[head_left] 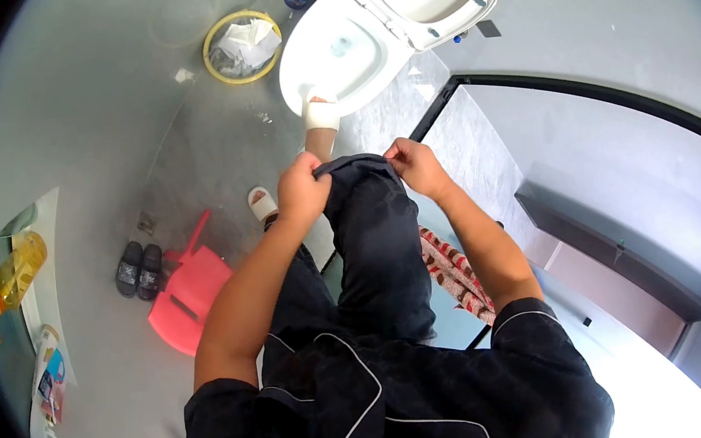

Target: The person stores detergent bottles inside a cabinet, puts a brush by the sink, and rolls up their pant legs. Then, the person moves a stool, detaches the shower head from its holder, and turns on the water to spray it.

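Head view showed the left hand (304, 191) and the right hand (420, 167), each with fingers closed on the cuff (353, 163) of a black trouser leg (374, 238), near the toilet (292, 65). The cuff ran between the two hands, and the rest of the leg lay on the side away from the toilet. A foot in a white slipper (322, 117) overlapped the toilet's near rim; contact could not be told. A yellow-rimmed wastebasket (245, 80) stood just beside the toilet, a pink plastic seat (191, 298) well apart from it.

Black short-sleeved shirt (439, 386), thin white piping (379, 382), dark trousers (375, 246), white slippers (322, 117)
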Tool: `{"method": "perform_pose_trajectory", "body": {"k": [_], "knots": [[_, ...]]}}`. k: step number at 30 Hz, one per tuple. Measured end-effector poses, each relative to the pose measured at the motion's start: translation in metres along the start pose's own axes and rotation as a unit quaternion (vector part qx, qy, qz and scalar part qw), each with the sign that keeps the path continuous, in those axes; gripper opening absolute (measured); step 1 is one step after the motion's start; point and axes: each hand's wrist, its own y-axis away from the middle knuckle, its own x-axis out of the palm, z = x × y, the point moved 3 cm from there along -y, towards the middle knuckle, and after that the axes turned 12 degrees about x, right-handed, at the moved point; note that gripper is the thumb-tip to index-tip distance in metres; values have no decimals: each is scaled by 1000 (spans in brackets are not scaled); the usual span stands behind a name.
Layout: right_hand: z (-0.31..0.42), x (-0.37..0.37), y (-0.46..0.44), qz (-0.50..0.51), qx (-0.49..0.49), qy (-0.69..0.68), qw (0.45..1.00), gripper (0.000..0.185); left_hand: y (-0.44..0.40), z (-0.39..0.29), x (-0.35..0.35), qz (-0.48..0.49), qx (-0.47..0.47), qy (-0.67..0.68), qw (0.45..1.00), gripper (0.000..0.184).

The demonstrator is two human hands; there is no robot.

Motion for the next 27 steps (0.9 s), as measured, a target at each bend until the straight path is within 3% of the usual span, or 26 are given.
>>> {"method": "perform_pose_trajectory", "body": {"k": [1, 2, 4, 6, 8, 10, 11, 12, 13, 15, 17, 18, 20, 22, 24, 25, 26, 27], "knots": [[21, -2, 19, -104, -79, 68, 989, 8, 7, -13, 2, -75, 114, -46, 990, 13], [24, -2, 36, -107, -79, 68, 989, 8, 16, -17, -1, -74, 117, -46, 989, 13], [27, -10, 77, -288, -172, 71, 939, 11, 40, -43, -10, -47, 347, -93, 932, 17], [12, -14, 113, -283, -136, 46, 948, 15, 72, -54, -23, -26, 361, -59, 930, 20], [18, -2, 138, -173, -147, 48, 973, 18, 92, -59, -27, -4, 379, -30, 925, 23], [15, 9, 143, -171, -135, 57, 974, 14, 99, -46, -19, 28, 233, 32, 972, 23], [2, 9, 141, -163, -39, -94, 981, 12, 98, -39, -16, 45, 179, 63, 981, 23], [-9, 10, 136, -151, 54, -242, 957, 10, 97, -37, -12, 46, 186, 60, 980, 23], [-14, 7, 135, -141, 30, -304, 942, 8, 96, -36, -10, 18, 187, 96, 977, 22], [-18, 3, 148, -140, 18, -270, 953, 8, 98, -47, -19, -8, 193, 129, 973, 20], [-17, -2, 172, -110, -40, -224, 968, 7, 112, -60, -30, 102, 237, 110, 960, 15], [-18, -6, 186, -113, -46, -227, 966, 7, 122, -63, -35, 102, 243, 105, 959, 15], [-27, -3, 206, 67, 74, -334, 937, 8, 147, -71, -40, 186, 306, 57, 932, 14], [-45, -1, 197, 66, 39, -363, 928, 8, 145, -46, -37, 178, 272, 62, 944, 12], [-57, -1, 182, 61, 98, -299, 947, 6, 136, -22, -38, 153, 221, 13, 963, 11], [-77, 8, 168, 26, 89, -242, 966, 12, 137, -11, -40, 148, 143, -25, 978, 18], [-75, 11, 165, 23, 82, -246, 965, 12, 142, 0, -42, 146, 149, -32, 978, 18], [-72, 15, 164, -25, 99, -93, 990, 17, 152, 21, -43, 175, 84, -147, 970, 24]]}}
